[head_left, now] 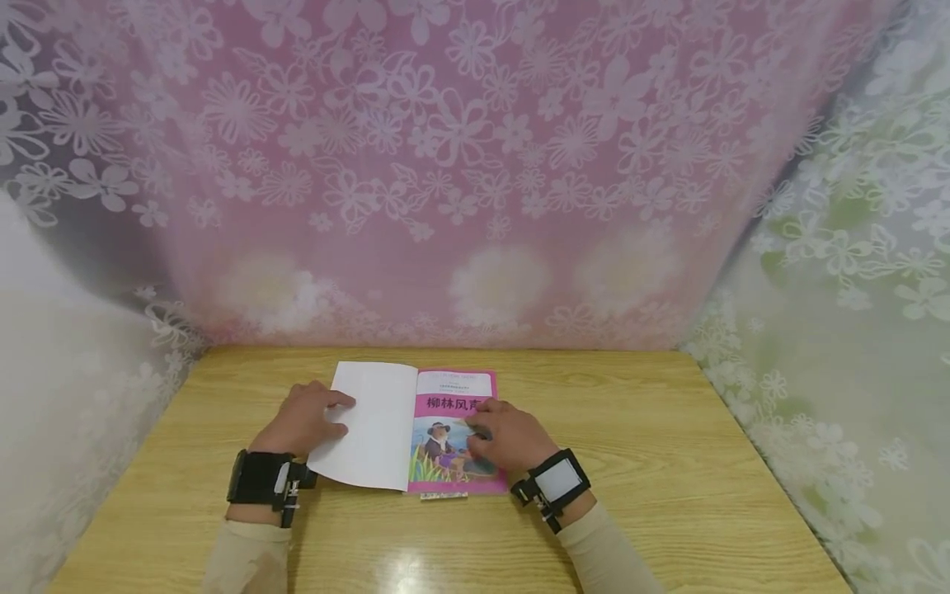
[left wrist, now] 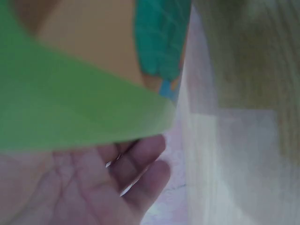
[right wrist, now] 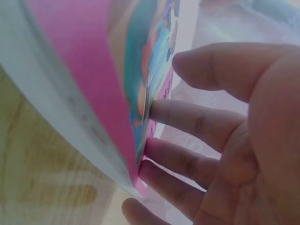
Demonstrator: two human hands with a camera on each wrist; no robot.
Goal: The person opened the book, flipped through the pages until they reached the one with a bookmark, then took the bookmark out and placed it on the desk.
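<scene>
A picture book [head_left: 453, 384] lies spread on the table with its front cover turned to the left. The cover's plain white inner side [head_left: 374, 425] faces up, and its green and orange outer side [left wrist: 93, 108] shows in the left wrist view. At the cover's left edge, my left hand [head_left: 304, 417] rests thumb and forefinger on the white side; the cover hides part of this hand in the left wrist view. My right hand [head_left: 512, 437] touches the pink-bordered picture page [right wrist: 93, 84] with outstretched fingers, near its right edge.
The wooden table [head_left: 631, 462] stretches out around the book. A small patterned strip [head_left: 444, 496] peeks out under the book's near edge. Behind hangs a pink flowered curtain [head_left: 460, 206], with a pale flowered one [head_left: 839, 330] at the right.
</scene>
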